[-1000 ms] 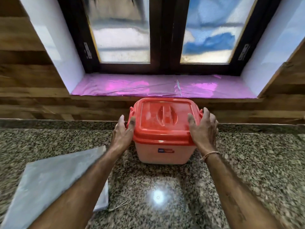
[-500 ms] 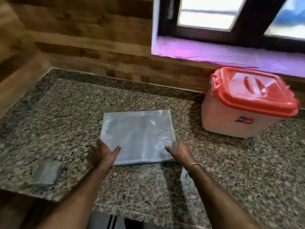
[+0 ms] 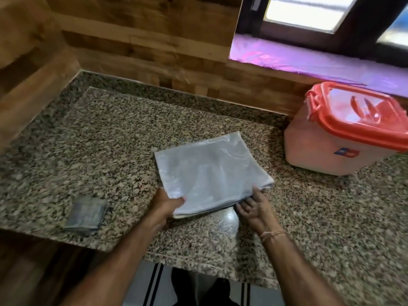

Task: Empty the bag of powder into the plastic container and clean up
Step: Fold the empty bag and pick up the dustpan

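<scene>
A flat, folded grey plastic bag (image 3: 212, 171) lies on the granite counter (image 3: 110, 140), its near edge raised off the stone. My left hand (image 3: 169, 204) grips the bag's near left corner, thumb on top. My right hand (image 3: 254, 206) has its fingers slid under the near right edge, fingers apart. The plastic container (image 3: 326, 151), pale with a red lid (image 3: 364, 122) clipped shut, stands at the right below the window sill, well apart from both hands.
A small folded grey cloth (image 3: 87, 215) lies near the counter's front left edge. Wooden panelling backs the counter at left and behind. A pink foil-covered sill (image 3: 309, 60) runs above the container. The counter's front edge is just below my wrists.
Both hands left the container's lid and came to the bag. Since half a second ago they have taken the bag's near edge and lifted it a little.
</scene>
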